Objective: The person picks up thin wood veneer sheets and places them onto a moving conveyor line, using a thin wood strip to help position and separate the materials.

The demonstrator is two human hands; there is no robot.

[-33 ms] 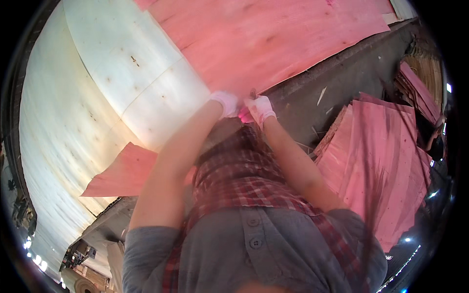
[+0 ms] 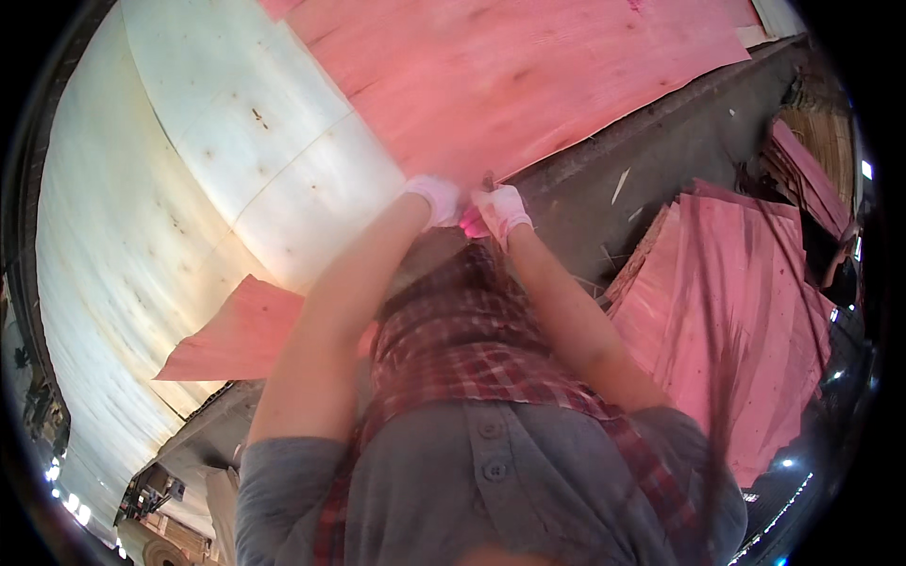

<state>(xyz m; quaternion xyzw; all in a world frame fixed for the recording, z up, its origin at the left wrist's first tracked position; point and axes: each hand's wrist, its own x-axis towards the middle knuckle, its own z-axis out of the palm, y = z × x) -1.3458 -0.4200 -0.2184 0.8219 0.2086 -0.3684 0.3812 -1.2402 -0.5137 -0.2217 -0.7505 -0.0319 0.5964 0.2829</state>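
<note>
My two hands are close together in front of my waist, at the near edge of a pink veneer sheet (image 2: 528,80). My left hand (image 2: 436,200), in a white glove, is beside the corner where the pink sheet meets a pale veneer sheet (image 2: 302,193); its fingers are blurred and mostly hidden. My right hand (image 2: 502,209) wears a white glove stained pink. Its fingers curl inward with bright pink tips, and a dark tip sticks up at its top. Whatever lies between the hands is too blurred to make out.
A torn pink veneer piece (image 2: 241,330) lies under my left forearm. On the right, stacked pink veneer sheets (image 2: 736,311) lean beside a dark grey ledge (image 2: 651,170) littered with splinters. At lower left is a rolled veneer (image 2: 151,542). Pale sheets cover the left side.
</note>
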